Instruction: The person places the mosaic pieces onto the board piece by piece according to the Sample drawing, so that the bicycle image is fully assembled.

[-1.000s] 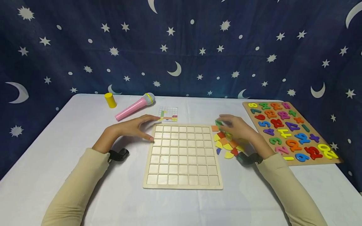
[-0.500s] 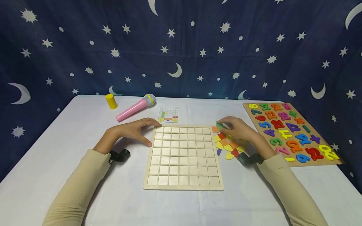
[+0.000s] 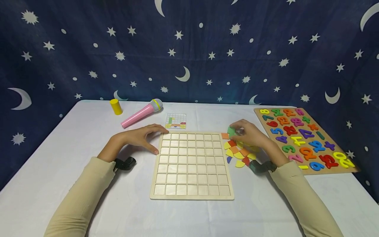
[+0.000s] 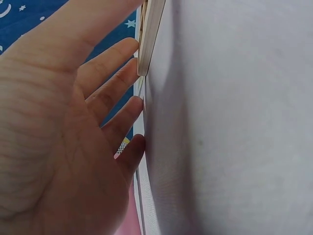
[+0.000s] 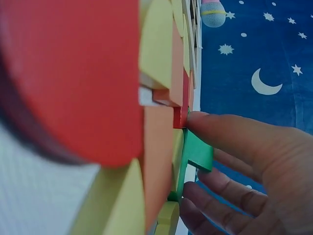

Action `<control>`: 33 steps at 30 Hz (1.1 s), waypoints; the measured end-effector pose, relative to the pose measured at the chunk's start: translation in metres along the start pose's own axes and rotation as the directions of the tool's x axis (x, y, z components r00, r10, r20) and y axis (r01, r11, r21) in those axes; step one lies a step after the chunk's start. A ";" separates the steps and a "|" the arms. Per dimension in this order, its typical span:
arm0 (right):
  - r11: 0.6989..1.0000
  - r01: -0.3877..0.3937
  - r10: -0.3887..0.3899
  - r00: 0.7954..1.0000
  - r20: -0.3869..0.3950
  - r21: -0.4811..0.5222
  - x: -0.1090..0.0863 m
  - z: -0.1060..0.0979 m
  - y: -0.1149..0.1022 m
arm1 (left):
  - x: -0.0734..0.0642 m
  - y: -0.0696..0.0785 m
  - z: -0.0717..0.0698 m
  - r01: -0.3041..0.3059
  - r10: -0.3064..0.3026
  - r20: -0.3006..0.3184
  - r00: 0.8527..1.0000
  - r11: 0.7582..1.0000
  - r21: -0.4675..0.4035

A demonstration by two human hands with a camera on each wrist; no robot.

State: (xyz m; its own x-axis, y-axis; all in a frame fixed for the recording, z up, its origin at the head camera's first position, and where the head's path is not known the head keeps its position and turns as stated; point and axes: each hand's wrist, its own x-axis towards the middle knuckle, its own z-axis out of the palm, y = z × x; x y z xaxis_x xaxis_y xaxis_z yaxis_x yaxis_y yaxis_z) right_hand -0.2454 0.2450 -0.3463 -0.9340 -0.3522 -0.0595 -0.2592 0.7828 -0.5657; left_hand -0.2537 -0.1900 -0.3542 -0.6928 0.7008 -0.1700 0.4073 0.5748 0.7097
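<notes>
My right hand (image 3: 250, 132) pinches a green tile (image 3: 231, 132) at the board's upper right corner, thumb on its near side. In the right wrist view the green tile (image 5: 200, 149) stands tilted above a pile of flat coloured tiles (image 3: 239, 154), some of them overlapping. The wooden grid board (image 3: 191, 159) lies in the middle with all its squares bare. My left hand (image 3: 138, 136) spans its upper left corner, thumb and fingertips at the frame. In the left wrist view the left fingers (image 4: 115, 93) are spread beside the board's edge (image 4: 152, 34).
A small printed grid card (image 3: 176, 120) lies just behind the board. Farther left are a pink toy microphone (image 3: 139, 115) and a yellow cylinder (image 3: 116, 107). A number puzzle board (image 3: 343, 169) covers the table's right side, close to my right forearm. A starry curtain hangs behind.
The green tile has come up in my right fingers and now shows its broad face. The left thumb has slid slightly down the board's left side.
</notes>
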 end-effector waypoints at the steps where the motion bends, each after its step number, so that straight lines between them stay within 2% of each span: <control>1: 1.000 0.001 -0.001 1.000 -0.005 0.007 0.000 0.000 0.001 | 0.000 0.000 0.000 0.002 -0.002 0.001 1.000 1.000 0.000; 7: 0.999 0.045 -0.044 0.998 -0.040 0.015 0.003 0.002 0.003 | -0.002 -0.001 0.002 0.005 -0.005 0.001 1.000 1.000 -0.006; 13: 0.999 -0.036 0.037 0.996 -0.075 0.025 0.002 -0.001 0.003 | -0.002 -0.002 0.002 -0.008 0.008 -0.006 1.000 1.000 -0.012; 22: 0.990 -0.117 0.122 0.990 -0.073 0.075 -0.001 -0.005 0.003 | 0.001 -0.001 0.002 -0.004 0.004 0.004 1.000 1.000 -0.031; 33: 0.991 -0.093 0.103 0.990 -0.099 0.100 -0.004 -0.009 -0.001 | 0.001 -0.003 0.002 -0.010 0.010 -0.003 1.000 1.000 -0.022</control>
State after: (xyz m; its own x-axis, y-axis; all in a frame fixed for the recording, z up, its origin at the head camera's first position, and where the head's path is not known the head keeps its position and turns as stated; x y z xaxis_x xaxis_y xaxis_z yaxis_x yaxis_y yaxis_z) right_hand -0.2439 0.2500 -0.3378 -0.9756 -0.2166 -0.0356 -0.1448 0.7569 -0.6373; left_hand -0.2543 -0.1904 -0.3579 -0.6904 0.7053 -0.1609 0.4010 0.5582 0.7264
